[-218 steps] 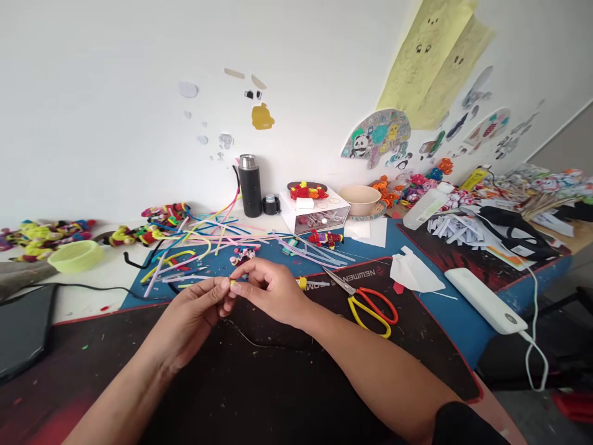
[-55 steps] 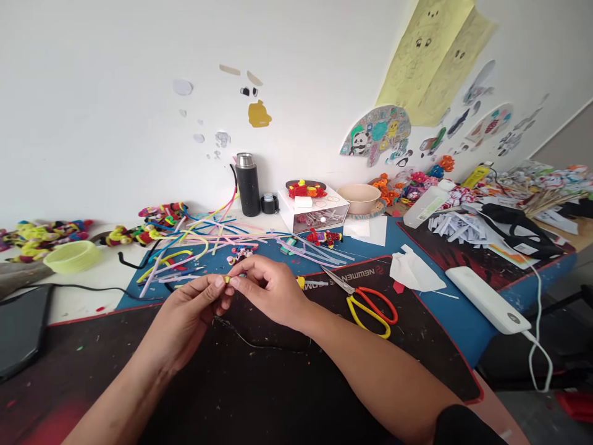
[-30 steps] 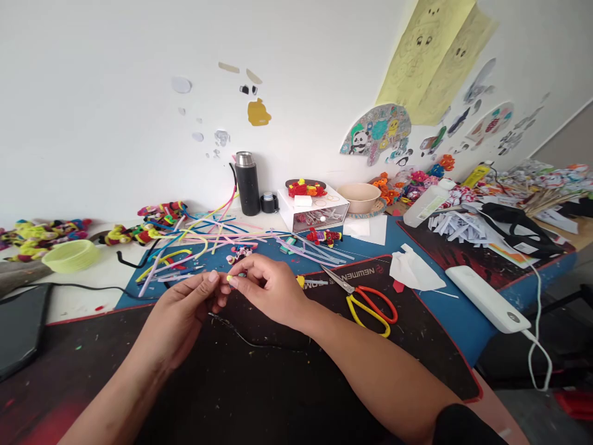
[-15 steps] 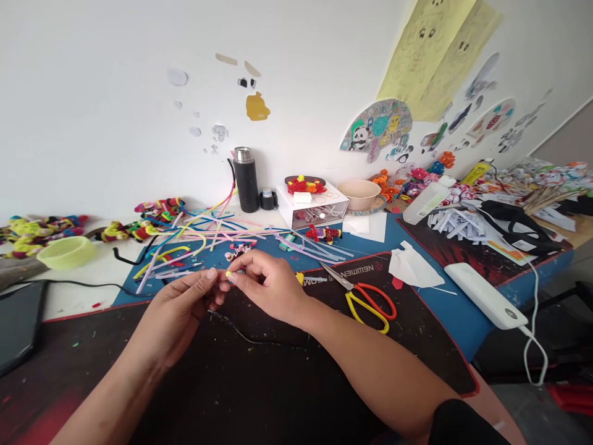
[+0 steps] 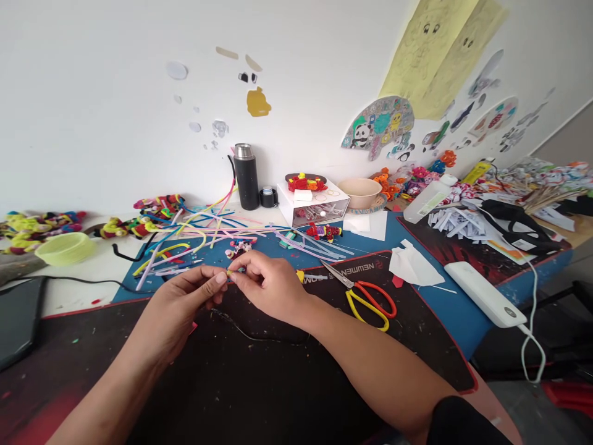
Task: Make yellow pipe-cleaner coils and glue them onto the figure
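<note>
My left hand (image 5: pixel 188 309) and my right hand (image 5: pixel 271 284) meet above the dark desk mat (image 5: pixel 259 395), thumbs and index fingers pinched together. Between the fingertips shows a tiny yellow piece (image 5: pixel 229 272), mostly covered, so its kind is unclear. A bit of pinkish red pokes out below my left palm. Just beyond the fingers lies a small white, black and pink figure (image 5: pixel 239 248). Scissors (image 5: pixel 354 285) with one red and one yellow handle rest right of my right hand, beside a small yellow piece (image 5: pixel 301 276) on the mat.
Loose pipe cleaners (image 5: pixel 204 232) spread behind my hands. Further back stand a black flask (image 5: pixel 246 179), a white box (image 5: pixel 291 213) and a beige bowl (image 5: pixel 360 193). A yellow-green dish (image 5: pixel 65 250) sits at left; a white power bank (image 5: pixel 484 295) with a cable lies right.
My fingertips have closed further over the yellow piece, so less of it shows. A pinkish red bit now appears below my left hand. The view has shifted slightly.
</note>
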### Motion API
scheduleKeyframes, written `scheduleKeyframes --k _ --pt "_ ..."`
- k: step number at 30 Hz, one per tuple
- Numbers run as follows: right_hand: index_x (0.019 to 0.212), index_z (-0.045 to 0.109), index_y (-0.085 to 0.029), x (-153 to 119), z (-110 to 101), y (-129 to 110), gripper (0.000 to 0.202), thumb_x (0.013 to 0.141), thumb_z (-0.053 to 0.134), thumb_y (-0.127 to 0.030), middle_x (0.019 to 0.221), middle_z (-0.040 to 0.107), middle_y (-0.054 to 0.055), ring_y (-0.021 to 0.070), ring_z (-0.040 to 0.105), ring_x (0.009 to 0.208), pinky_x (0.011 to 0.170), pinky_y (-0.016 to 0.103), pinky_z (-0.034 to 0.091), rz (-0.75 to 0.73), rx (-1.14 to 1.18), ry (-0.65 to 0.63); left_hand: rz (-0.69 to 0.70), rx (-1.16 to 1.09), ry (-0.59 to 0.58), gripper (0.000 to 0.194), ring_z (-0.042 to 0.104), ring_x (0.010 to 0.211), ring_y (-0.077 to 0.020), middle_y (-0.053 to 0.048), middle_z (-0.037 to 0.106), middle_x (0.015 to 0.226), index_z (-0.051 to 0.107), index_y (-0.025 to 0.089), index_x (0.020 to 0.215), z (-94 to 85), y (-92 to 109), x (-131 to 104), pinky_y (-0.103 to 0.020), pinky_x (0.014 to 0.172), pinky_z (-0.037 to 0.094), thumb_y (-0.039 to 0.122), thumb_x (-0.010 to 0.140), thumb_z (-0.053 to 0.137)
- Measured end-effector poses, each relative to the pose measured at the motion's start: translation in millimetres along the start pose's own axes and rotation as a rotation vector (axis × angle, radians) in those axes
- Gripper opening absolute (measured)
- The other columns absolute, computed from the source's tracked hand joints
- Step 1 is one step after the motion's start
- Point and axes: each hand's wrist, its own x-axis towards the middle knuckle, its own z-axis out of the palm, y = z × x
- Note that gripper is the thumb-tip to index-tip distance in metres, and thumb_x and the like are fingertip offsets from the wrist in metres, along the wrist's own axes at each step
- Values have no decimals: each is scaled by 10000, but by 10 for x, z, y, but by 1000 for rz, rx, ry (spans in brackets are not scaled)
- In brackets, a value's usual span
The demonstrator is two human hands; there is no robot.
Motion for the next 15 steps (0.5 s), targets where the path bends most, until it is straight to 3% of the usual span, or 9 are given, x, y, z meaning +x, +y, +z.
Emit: scheduleKeyframes --k 8,15 --pt "1125 764 -250 -1 -15 -16 131 1070 711 -356 627 510 -85 125 451 557 644 273 356 -32 -26 -13 0 39 -7 523 556 671 -179 -49 704 714 878 221 773 -20 -17 7 -236 567 472 676 589 1059" --pt "1133 763 -257 -13 -22 -29 104 1074 725 -333 636 507 -88 120 448 575 641 259 343 -25 -30 -35 -86 -27 -19 571 546 645 -148 -38 696 682 864 201 730 -11 9 12 -210 540 455 676 507 1088"
